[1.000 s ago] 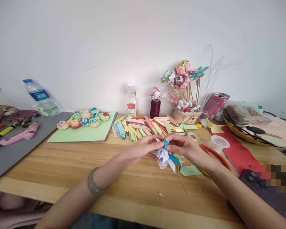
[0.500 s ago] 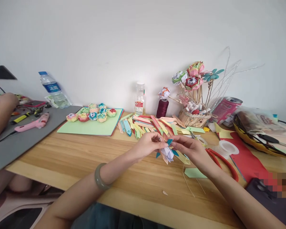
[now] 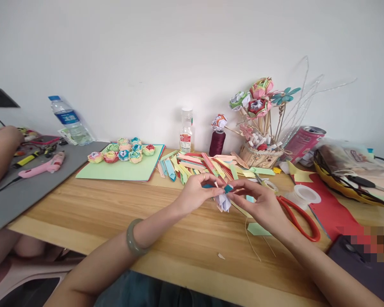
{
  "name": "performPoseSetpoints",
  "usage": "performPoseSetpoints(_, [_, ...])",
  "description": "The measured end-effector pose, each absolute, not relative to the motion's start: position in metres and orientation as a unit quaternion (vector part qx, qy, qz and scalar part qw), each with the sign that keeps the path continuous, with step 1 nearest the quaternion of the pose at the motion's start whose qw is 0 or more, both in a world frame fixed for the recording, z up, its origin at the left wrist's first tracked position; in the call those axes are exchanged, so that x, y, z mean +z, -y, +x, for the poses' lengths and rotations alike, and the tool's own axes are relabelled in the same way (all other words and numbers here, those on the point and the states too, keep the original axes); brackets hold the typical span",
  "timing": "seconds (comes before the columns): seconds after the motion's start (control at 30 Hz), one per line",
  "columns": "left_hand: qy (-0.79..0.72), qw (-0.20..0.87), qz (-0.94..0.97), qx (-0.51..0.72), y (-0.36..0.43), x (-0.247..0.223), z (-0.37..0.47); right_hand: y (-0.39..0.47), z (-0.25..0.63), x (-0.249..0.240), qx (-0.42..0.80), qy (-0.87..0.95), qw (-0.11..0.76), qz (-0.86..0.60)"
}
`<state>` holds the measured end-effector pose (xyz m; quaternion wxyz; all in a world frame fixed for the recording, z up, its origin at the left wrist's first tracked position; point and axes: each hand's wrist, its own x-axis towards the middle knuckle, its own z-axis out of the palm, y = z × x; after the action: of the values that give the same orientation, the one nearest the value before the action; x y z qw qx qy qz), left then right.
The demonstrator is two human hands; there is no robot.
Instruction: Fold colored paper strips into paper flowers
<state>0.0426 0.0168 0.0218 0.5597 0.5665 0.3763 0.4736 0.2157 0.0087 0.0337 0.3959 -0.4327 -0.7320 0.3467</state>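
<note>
My left hand (image 3: 198,192) pinches a small folded-paper flower (image 3: 223,202) from its left side, above the wooden table. My right hand (image 3: 254,197) grips the same flower from the right, with thumb and forefinger at a teal paper piece (image 3: 228,188). White folded paper points hang down below my fingertips; part of the flower is hidden by my fingers. Just behind my hands lies a pile of coloured folded paper strips (image 3: 192,165). A pale green strip (image 3: 257,229) and thin string lie beneath my right hand.
Finished paper flowers (image 3: 124,155) rest on green paper (image 3: 115,172) at the left. Orange-handled scissors (image 3: 299,221), a tape spool (image 3: 307,194) and a phone (image 3: 352,260) lie right. Behind stand a bottle (image 3: 186,132), thread (image 3: 217,143) and flower basket (image 3: 260,157). Another person's hand (image 3: 11,136) shows far left.
The flower has turned between my hands, so its teal pieces show less. My right fingers have closed in nearer to my left fingers. The view has shifted slightly.
</note>
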Motion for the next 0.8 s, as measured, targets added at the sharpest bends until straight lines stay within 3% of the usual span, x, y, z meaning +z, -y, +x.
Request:
performPoseSetpoints(0.33, [-0.312, 0.368, 0.681, 0.551, -0.009, 0.021, 0.046, 0.001, 0.221, 0.027, 0.058, 0.828, 0.461, -0.314])
performPoseSetpoints(0.8, [-0.256, 0.182, 0.74, 0.594, -0.001, 0.02, 0.046, 0.006, 0.22, 0.028, 0.056, 0.826, 0.491, -0.27])
